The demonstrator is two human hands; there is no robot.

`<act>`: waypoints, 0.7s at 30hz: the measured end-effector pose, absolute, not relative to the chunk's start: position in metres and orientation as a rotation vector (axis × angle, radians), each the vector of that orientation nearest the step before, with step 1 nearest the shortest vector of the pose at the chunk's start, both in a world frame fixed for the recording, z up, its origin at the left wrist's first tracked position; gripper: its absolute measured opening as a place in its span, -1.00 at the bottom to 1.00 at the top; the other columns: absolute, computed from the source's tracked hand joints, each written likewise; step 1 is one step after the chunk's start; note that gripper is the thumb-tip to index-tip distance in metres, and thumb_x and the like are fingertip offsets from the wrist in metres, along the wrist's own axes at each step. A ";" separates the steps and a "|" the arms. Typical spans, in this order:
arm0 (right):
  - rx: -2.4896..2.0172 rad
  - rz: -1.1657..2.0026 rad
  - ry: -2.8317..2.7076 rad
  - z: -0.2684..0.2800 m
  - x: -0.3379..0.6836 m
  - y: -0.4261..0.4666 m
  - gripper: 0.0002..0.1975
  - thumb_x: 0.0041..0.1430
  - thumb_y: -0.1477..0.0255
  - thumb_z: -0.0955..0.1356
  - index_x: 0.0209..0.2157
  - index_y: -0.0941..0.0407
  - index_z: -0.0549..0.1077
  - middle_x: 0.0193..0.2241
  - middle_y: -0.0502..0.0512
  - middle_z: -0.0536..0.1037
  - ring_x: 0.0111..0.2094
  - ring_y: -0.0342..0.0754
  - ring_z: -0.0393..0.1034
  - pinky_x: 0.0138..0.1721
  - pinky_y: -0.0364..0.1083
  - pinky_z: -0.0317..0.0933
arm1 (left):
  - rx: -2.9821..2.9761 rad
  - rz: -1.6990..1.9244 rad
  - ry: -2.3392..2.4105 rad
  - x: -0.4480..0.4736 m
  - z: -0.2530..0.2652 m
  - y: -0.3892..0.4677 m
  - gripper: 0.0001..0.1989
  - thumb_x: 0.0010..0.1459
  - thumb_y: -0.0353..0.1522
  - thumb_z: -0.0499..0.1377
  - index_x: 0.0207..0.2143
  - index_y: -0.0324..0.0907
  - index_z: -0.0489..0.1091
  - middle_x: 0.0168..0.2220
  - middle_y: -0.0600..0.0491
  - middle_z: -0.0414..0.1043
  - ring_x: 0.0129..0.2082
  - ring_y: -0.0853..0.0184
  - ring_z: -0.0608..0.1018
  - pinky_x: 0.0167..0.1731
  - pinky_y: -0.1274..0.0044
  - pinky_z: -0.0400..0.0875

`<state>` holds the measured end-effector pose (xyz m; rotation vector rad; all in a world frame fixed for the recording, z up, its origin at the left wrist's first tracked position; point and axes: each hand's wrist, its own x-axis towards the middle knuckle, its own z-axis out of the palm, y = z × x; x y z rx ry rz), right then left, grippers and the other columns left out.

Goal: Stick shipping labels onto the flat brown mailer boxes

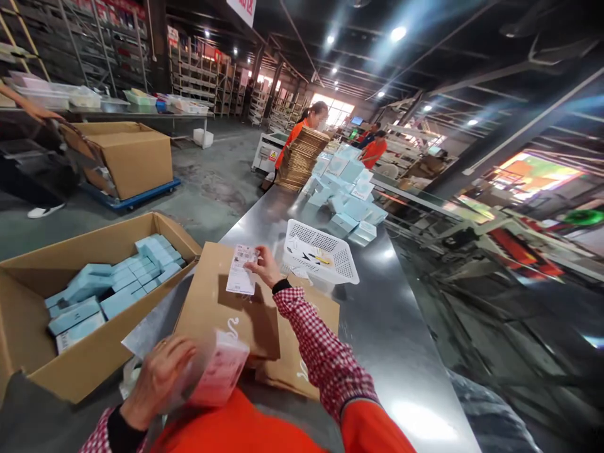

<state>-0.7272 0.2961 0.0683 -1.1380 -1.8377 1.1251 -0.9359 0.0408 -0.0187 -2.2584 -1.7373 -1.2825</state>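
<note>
bare steel tabletop (396, 352) offers passage right of the right sleeve (325, 343). past the right hand (264, 267), a white perforated basket (346, 261) obstructs.

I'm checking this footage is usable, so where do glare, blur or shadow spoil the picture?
Head view: bright glare on the metal table at lower right; motion blur over the pinkish printed paper beside the left hand; dark shadow on the cardboard package near the right hand; smearing at far right.

Left hand (163, 371) seemingly half-curled.
</note>
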 end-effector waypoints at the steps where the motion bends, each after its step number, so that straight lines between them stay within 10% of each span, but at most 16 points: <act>1: -1.186 1.126 -1.920 0.062 -0.730 0.303 -0.49 -0.10 0.31 0.41 -0.13 0.09 0.15 -0.25 0.02 0.38 -0.39 -0.13 0.39 -0.37 -0.10 0.33 | -2.282 -1.330 -1.747 -0.934 -0.021 0.043 -0.76 0.27 -0.34 0.00 -0.22 -0.12 0.46 -0.23 -0.01 0.56 -0.22 0.30 0.59 -0.20 0.51 0.51; 10: -1.531 0.294 -2.453 0.043 -0.747 0.282 -0.12 0.00 0.20 0.42 0.24 0.23 -0.01 0.19 0.48 0.11 0.14 0.29 0.12 0.08 0.19 0.05 | -2.326 -1.520 -1.929 -0.929 -0.043 0.053 -0.72 0.26 -0.31 -0.03 -0.19 -0.13 0.46 -0.14 0.02 0.56 -0.12 0.32 0.58 -0.10 0.53 0.51; 16: -1.357 0.133 -2.645 0.024 -0.768 0.275 -0.45 0.27 0.10 0.13 0.22 0.02 0.11 0.26 0.17 0.10 0.27 0.15 -0.12 0.22 0.23 -0.26 | -2.295 -1.507 -1.954 -0.928 -0.033 0.053 -0.67 0.26 -0.28 -0.07 -0.21 -0.14 0.49 -0.20 0.01 0.59 -0.18 0.31 0.61 -0.15 0.52 0.54; 21: -1.886 0.345 -2.100 0.033 -0.703 0.297 -0.48 0.26 0.24 0.16 0.15 0.25 0.21 0.18 0.46 0.19 0.20 0.27 0.04 0.12 0.31 -0.10 | -2.197 -1.350 -2.014 -0.939 -0.035 0.043 -0.71 0.25 -0.30 -0.05 -0.25 -0.12 0.46 0.02 -0.02 0.45 0.04 0.27 0.48 0.02 0.40 0.43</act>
